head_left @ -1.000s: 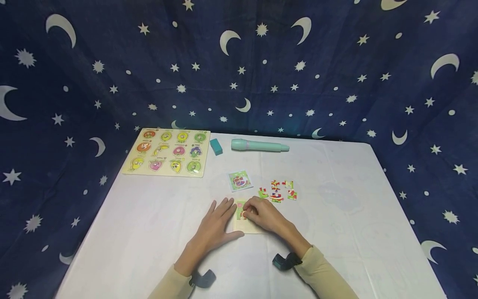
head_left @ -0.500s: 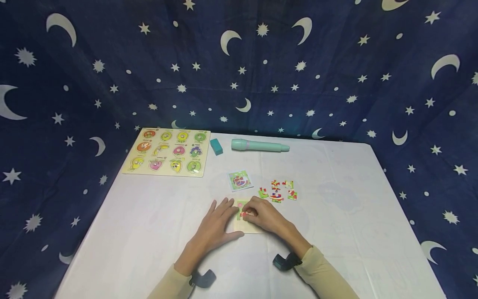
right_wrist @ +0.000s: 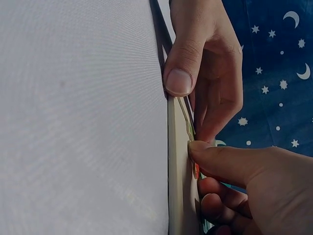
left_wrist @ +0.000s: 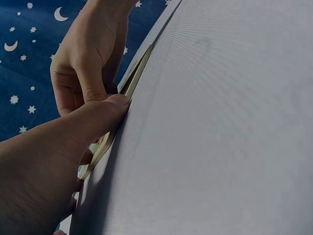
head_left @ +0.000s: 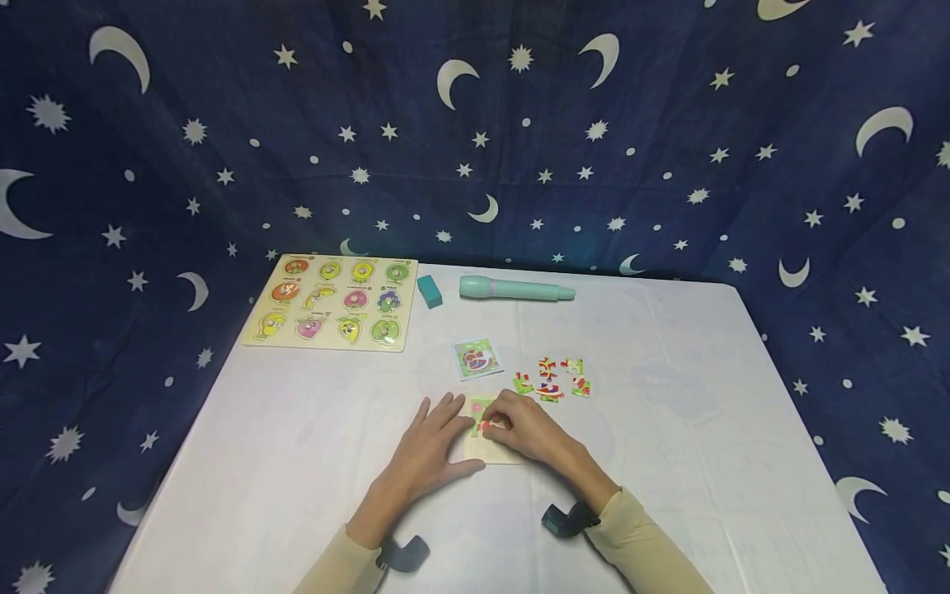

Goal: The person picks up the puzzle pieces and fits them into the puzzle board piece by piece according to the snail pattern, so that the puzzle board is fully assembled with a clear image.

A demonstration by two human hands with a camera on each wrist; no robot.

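A small pale wooden puzzle tray (head_left: 496,452) lies on the table, with green, pink and red pieces in its upper left. The left hand (head_left: 430,445) rests at its left side, fingers spread, thumb on the near edge. Thumb and index of the right hand (head_left: 529,426) pinch a red and white puzzle piece (right_wrist: 196,170) over the tray. In the left wrist view the left hand (left_wrist: 63,147) has its thumb on the tray's edge (left_wrist: 102,151). Several loose puzzle pieces (head_left: 550,391) lie beyond the right hand.
Behind the tray lies a small picture card (head_left: 477,360). A fruit puzzle board (head_left: 334,304) sits at the back left, beside a teal block (head_left: 430,292) and a mint-green pen-shaped object (head_left: 515,289). A dark curtain with moons and stars hangs behind the table.
The left index fingertip has moved slightly right over the tray's pieces. The right hand stays nearly in place, with small finger movements at the piece.
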